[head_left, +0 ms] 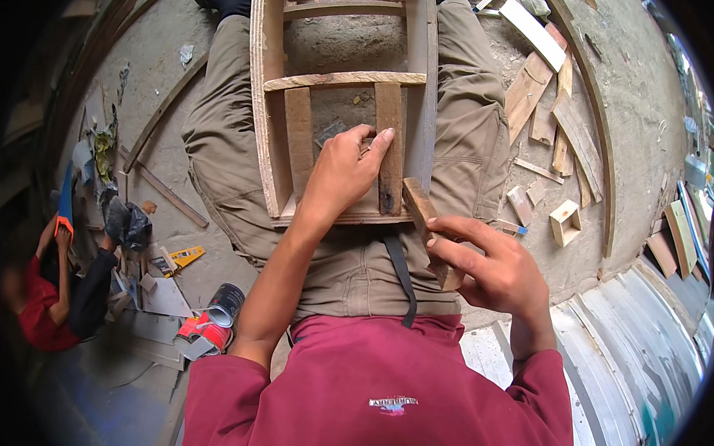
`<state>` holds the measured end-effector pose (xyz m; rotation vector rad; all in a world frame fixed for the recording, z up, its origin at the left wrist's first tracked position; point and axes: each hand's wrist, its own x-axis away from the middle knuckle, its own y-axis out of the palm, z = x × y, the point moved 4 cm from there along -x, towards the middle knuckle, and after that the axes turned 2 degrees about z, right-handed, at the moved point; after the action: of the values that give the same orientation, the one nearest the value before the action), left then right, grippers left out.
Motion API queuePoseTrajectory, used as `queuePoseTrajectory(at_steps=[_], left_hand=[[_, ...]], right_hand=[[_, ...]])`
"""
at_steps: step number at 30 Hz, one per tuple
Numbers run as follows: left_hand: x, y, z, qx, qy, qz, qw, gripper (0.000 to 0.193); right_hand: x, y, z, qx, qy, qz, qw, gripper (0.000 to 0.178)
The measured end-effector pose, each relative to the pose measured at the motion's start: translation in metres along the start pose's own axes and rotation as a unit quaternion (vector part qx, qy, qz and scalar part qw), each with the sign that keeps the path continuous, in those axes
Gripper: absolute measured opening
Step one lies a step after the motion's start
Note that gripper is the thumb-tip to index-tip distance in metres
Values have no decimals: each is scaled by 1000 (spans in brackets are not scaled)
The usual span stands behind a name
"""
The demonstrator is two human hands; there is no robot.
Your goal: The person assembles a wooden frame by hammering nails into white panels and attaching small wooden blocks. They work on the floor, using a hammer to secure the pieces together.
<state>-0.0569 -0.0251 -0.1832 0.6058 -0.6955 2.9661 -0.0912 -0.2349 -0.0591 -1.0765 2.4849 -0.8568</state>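
Note:
A plywood frame point(263, 153) with open sides lies across my lap between my legs. Inside it, a wooden crossbar point(342, 82) spans the width, and two slats run from it toward me: the left slat point(298, 123) and the right slat point(388, 165). My left hand point(347, 171) reaches into the frame, its thumb pressed on the right slat and its fingers curled beside it, partly hidden. Just outside the frame's near right corner, my right hand point(497, 263) grips a short wooden block point(420, 205) between fingers and thumb, the block tilted.
Wood offcuts point(531, 91) and a small wooden box point(565, 222) litter the floor at right. Corrugated metal sheets point(612, 350) lie nearer. At left are paint cans point(225, 305), a yellow tool point(186, 256) and another person point(51, 299) holding a blue handsaw point(65, 201).

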Motion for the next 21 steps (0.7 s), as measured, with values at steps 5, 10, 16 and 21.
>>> queuePoseTrajectory(at_steps=[5, 10, 16, 21], left_hand=[[-2, 11, -13, 72, -30, -14, 997, 45], [-6, 19, -25, 75, -12, 15, 997, 51], [-8, 23, -5, 28, -19, 12, 999, 52], [-14, 19, 2, -29, -12, -9, 999, 47]], right_hand=[[-5, 6, -4, -8, -25, 4, 1000, 44], [3, 20, -2, -1, -25, 6, 1000, 40], [7, 26, -6, -27, -2, 13, 1000, 45], [11, 30, -4, -39, 2, 37, 999, 46]])
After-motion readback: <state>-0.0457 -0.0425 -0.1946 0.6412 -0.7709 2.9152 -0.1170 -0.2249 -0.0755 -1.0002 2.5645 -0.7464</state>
